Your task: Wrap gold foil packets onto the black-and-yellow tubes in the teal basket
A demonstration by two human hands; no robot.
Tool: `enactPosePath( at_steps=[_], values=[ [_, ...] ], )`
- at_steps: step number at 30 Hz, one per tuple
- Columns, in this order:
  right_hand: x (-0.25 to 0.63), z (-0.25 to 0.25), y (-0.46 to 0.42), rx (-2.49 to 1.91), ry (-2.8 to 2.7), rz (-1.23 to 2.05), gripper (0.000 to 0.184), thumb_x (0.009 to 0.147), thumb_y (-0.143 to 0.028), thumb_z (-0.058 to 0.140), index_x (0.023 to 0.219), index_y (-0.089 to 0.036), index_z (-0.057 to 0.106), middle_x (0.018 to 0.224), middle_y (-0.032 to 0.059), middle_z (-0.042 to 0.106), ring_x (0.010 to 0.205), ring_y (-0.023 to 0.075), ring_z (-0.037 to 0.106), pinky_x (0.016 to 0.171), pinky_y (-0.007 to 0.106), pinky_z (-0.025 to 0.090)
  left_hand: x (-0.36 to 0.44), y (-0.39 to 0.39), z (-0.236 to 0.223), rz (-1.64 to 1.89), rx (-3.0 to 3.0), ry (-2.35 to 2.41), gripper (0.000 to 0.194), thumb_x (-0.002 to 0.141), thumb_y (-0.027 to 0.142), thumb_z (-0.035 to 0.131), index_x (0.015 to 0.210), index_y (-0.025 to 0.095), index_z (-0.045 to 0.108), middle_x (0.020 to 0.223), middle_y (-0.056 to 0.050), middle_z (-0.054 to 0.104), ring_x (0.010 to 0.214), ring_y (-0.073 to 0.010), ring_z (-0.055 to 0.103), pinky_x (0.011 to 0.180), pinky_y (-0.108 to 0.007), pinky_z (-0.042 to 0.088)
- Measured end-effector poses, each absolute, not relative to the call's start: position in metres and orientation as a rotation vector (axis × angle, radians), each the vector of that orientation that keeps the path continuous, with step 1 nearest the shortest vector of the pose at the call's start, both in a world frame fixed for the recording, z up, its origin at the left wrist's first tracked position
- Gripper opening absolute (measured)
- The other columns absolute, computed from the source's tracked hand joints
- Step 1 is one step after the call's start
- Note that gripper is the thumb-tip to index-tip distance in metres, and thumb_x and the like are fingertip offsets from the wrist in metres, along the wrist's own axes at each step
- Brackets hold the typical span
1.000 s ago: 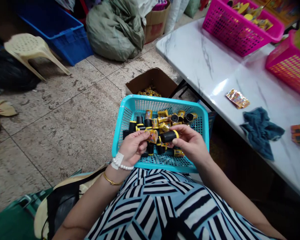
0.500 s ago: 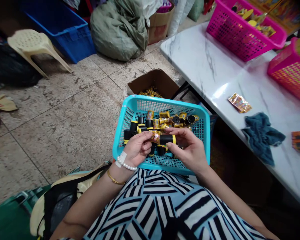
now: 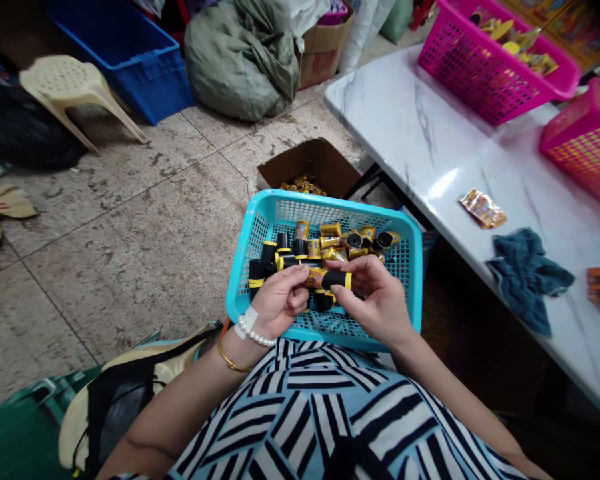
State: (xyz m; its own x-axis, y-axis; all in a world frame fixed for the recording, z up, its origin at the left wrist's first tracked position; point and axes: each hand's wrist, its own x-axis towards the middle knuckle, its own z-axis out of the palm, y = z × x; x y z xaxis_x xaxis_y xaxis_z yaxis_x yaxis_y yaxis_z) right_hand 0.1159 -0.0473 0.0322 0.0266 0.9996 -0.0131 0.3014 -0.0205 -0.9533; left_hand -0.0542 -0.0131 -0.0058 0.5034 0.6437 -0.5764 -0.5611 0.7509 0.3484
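Over a turquoise plastic basket (image 3: pixel 234 280), both hands hold a small black cylinder (image 3: pixel 336 279) with a yellow rim at its right end. A shiny printed yellow label (image 3: pixel 315 277) meets or covers its left part; exactly how far cannot be seen. My left hand (image 3: pixel 283 297) pinches the label's left end between thumb and fingertips. My right hand (image 3: pixel 375 293) grips the black cylinder near the yellow rim, thumb below and fingers above. Beneath them in the basket lie several similar cylinders, some plain black (image 3: pixel 269 251), others with a yellow label (image 3: pixel 331 229).
A cardboard box (image 3: pixel 337 163) of small yellow pieces stands behind the basket. To the right, a marble-patterned table (image 3: pixel 380 100) bears pink baskets (image 3: pixel 485 73), a stack of labels (image 3: pixel 483 208) and a blue cloth (image 3: pixel 527 273). A plastic stool (image 3: pixel 63 77) and blue crate (image 3: pixel 160 83) stand left.
The label and cylinder now lie closer in line, with the label looking smoother against the black part. Both hands keep their hold and have barely moved. The view has shifted slightly.
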Motion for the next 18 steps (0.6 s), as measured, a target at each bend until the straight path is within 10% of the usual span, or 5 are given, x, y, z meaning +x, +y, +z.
enactPosePath(
  at_steps=[9, 18],
  values=[
    [0.122, 0.022, -0.053, -1.49, -1.53, 0.782, 0.03, 0.078, -0.024, 0.077, 0.104, -0.025, 0.061, 0.104, 0.0051, 0.072, 0.093, 0.0201, 0.072, 0.085, 0.036, 0.061, -0.058, -0.018, 0.001, 0.815, 0.318, 0.881, 0.039, 0.064, 0.037, 0.086, 0.084, 0.011, 0.065, 0.054, 0.004, 0.054, 0.043, -0.0022, 0.04, 0.036, -0.013, 0.018],
    [0.121, 0.017, -0.047, -1.196, -1.369, 1.186, 0.032, 0.079, -0.022, 0.078, 0.102, -0.026, 0.056, 0.119, 0.006, 0.07, 0.106, 0.0206, 0.07, 0.092, 0.039, 0.059, -0.056, -0.018, 0.003, 0.791, 0.315, 0.865, 0.037, 0.064, 0.036, 0.086, 0.08, 0.012, 0.063, 0.059, 0.004, 0.054, 0.041, -0.0021, 0.039, 0.034, -0.014, 0.021]
  ],
)
